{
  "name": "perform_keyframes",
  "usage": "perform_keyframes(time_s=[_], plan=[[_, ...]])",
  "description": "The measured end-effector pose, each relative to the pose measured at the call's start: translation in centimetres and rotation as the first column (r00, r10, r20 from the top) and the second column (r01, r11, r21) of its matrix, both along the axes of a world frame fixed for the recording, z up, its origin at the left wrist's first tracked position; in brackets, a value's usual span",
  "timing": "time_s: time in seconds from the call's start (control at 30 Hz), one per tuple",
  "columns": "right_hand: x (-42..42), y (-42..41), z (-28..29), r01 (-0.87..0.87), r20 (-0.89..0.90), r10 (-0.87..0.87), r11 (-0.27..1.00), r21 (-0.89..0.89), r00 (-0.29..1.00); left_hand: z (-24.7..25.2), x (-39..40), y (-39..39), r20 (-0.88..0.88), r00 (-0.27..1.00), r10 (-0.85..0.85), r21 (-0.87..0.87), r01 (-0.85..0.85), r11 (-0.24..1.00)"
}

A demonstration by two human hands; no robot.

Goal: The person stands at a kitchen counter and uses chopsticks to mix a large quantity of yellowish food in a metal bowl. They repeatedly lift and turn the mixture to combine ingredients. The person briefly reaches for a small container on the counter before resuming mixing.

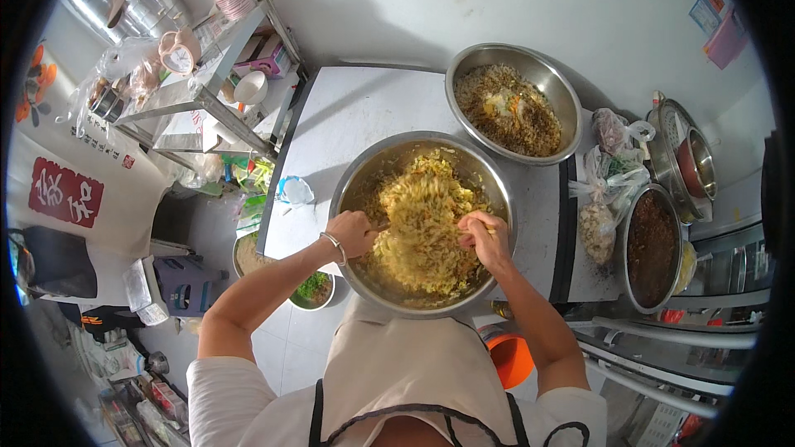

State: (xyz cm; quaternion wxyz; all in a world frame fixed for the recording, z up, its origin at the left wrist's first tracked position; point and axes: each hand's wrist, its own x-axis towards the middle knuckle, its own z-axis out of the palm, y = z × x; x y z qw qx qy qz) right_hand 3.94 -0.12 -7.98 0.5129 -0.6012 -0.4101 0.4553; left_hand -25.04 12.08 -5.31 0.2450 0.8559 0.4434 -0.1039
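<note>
A large stainless steel bowl (425, 310) stands on the white table before me, filled with a chopped yellow-green vegetable mixture (428, 230) that is blurred at its middle. My left hand (353, 234), with a bangle at the wrist, is closed at the bowl's left side around a thin utensil whose kind I cannot tell. On the right side of the mixture, my right hand (486, 237) grips a light-coloured stick-like utensil, partly hidden by the fingers. Both utensils reach into the mixture.
A second steel bowl (574, 130) with a brown seasoned mixture stands behind to the right. Tied plastic bags (596, 230) and a steel basin of dark brown food (652, 248) are at the right. A metal shelf (233, 115) rises at the left. An orange bucket (512, 363) stands below the table.
</note>
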Motion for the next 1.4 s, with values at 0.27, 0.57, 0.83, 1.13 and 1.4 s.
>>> perform_keyframes(time_s=[0.27,0.57,0.83,1.13,1.4], plan=[[5.8,-1.3,7.8,-0.287,0.5,0.409,0.908,-0.305,0.763,8.5,-1.5,3.2,-0.367,0.899,-0.239,0.025,0.266,0.964],[0.6,-1.2,1.7,-0.052,-0.059,0.049,0.997,-0.055,0.997,-0.5,-1.6,-0.1,0.096,0.994,-0.053,-0.165,0.068,0.984],[4.3,-3.1,4.7,-0.207,0.131,0.256,0.93,-0.304,0.958,2.2,-3.2,0.2,-0.219,0.958,-0.184,-0.183,0.145,0.972],[2.0,0.1,8.4,-0.2,0.113,0.21,0.975,-0.096,0.971,5.7,0.0,1.1,-0.006,1.0,-0.004,-0.161,0.003,0.987],[1.8,-2.5,1.2,-0.113,-0.142,0.076,0.955,-0.275,0.987,0.2,-1.3,-2.7,0.011,1.0,0.021,-0.474,-0.013,0.88]])
